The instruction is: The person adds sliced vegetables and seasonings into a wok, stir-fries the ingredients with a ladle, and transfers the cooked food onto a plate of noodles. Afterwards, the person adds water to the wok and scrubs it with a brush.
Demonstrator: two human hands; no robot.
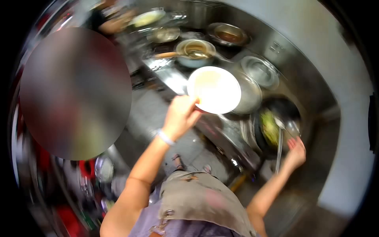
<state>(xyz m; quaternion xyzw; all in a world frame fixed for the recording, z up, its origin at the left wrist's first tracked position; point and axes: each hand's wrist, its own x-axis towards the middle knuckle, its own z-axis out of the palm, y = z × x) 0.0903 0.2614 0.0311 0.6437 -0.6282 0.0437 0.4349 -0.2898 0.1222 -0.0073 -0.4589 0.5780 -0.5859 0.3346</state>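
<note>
White bowl [215, 89] in left hand [182, 116], in front of the metal table [171, 79]

White bowl overexposed, contents unreadable; left fingers pinch its near rim. Right hand [297, 153] at near side of wok [281, 106], fingers bent; can't tell if they grip anything, blurry. Wok has green food [269, 128] and a ladle [279, 123] in it, handle pointing toward the body. Table shiny, backed by metal wall panel [306, 67]; grey floor [148, 114] below. Behind the bowl: pan [251, 93], glassy dish [260, 72], pot [191, 62] with wooden handle [166, 55] jutting out, basin [229, 36] with reddish-brown contents. Another person's hand [114, 24] top left. Blurred oval [75, 94] blocks the left side.
</note>
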